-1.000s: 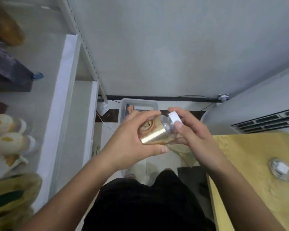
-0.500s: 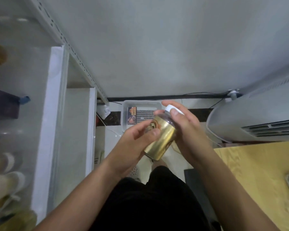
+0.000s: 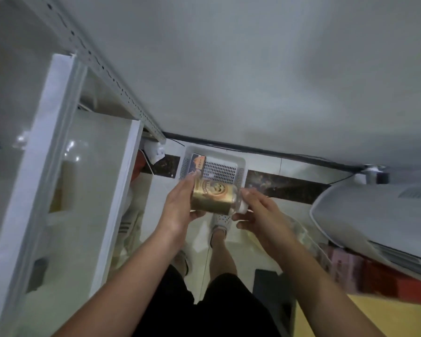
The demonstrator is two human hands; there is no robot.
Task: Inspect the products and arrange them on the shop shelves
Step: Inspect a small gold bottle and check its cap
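**Gold-label bottle under the eye, shelf not yet reached**

Off to the left of the left fingers stand the white shelves [image 3: 58, 171], and this bottle is not on them yet. The left hand [image 3: 180, 210] has its fingers curled round the base end of the gold-label bottle [image 3: 213, 197], thumb underneath. The bottle lies on its side between the two sets of fingers, label turned up toward the camera, so this looks like the inspection step, mid-check. Beyond the fingertips, down on the floor, sits the white basket [image 3: 241, 162] with a packet [image 3: 198, 162] in it, so more stock seems left to handle. Over on the right, the right hand [image 3: 258, 215] pinches the bottle's white cap [image 3: 243, 207] end. Shelving this bottle is yet to be done.
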